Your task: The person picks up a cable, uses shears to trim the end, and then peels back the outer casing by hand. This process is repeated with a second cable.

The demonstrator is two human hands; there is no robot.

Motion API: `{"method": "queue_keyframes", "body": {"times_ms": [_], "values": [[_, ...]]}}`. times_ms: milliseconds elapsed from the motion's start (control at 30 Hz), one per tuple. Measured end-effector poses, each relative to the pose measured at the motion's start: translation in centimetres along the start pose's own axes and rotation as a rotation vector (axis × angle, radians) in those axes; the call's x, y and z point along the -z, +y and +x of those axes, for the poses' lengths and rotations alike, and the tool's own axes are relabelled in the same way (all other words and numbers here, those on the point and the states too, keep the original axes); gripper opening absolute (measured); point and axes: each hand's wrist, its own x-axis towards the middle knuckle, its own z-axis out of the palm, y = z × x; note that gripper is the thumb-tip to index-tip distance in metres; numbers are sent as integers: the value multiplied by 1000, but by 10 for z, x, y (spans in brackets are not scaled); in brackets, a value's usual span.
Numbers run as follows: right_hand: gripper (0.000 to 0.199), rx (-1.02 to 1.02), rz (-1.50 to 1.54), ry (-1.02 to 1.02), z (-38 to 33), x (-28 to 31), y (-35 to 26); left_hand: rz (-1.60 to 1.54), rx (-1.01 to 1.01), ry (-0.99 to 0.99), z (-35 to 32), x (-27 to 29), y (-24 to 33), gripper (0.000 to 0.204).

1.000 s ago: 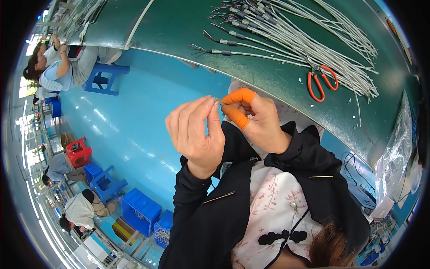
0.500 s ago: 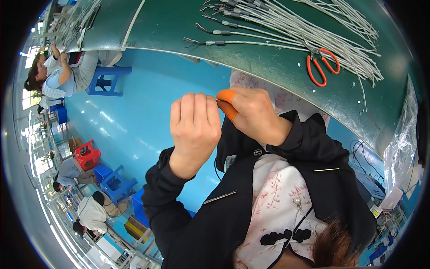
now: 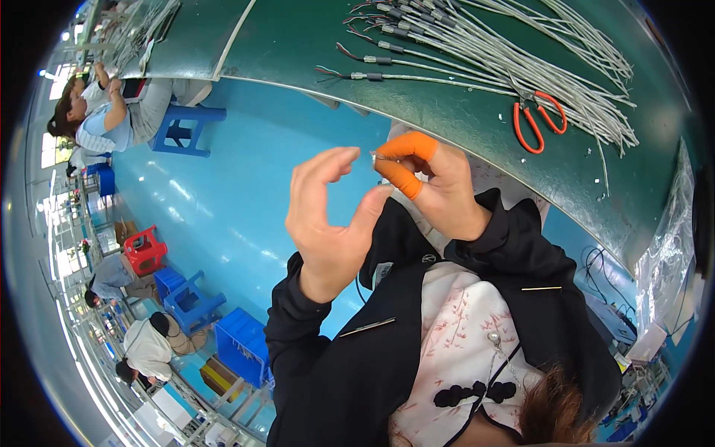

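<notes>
My right hand (image 3: 447, 182), with orange finger cots on the thumb and forefinger, pinches a tiny silvery scrap (image 3: 375, 159) at its fingertips. It is too small to name exactly. Facing it, my left hand (image 3: 328, 220) is empty, its fingers curved and the thumb apart from them; the thumb tip comes close to the right hand's cots. Both hands are in the air in front of the bench edge. Beyond them lies a bundle of grey cables (image 3: 514, 71) with dark sleeves and bare coloured wires at their left ends. Wire cutters (image 3: 530, 127) with red handles rest against the bundle.
The green workbench (image 3: 290, 52) runs across the top, with small white bits scattered on it. A clear plastic bag (image 3: 665, 238) hangs at its right end. Leftward are a blue stool (image 3: 186, 130), a red stool (image 3: 145, 249), a blue crate (image 3: 242, 346) and several seated people.
My hands have moved apart from touching. The left hand has opened and turned to show its thumb side, while the scrap in the right fingertips has come into sight.
</notes>
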Motion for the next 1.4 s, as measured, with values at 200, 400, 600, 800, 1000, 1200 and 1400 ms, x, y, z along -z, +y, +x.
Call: {"method": "queue_keyframes", "body": {"times_ms": [200,400,600,800,1000,1200,1400], "values": [[21,211,-109,28,1,-4,1,-460,299,-101,0,8,-4,25],[24,336,-224,70,1,-9,1,-532,390,-72,-6,7,-9,18],[22,333,-186,73,-1,-12,-2,-545,430,7,-11,2,-9,13],[19,199,-160,92,-6,-13,-8,6,-36,155,-10,-13,-12,9],[17,186,-254,158,-7,-11,-5,38,-56,221,-10,-30,-10,8],[15,21,-99,102,-6,-9,-3,132,-112,225,-7,-30,-12,15],[17,-16,-206,58,-2,-11,-5,389,-279,227,-5,-24,-23,20]]}}
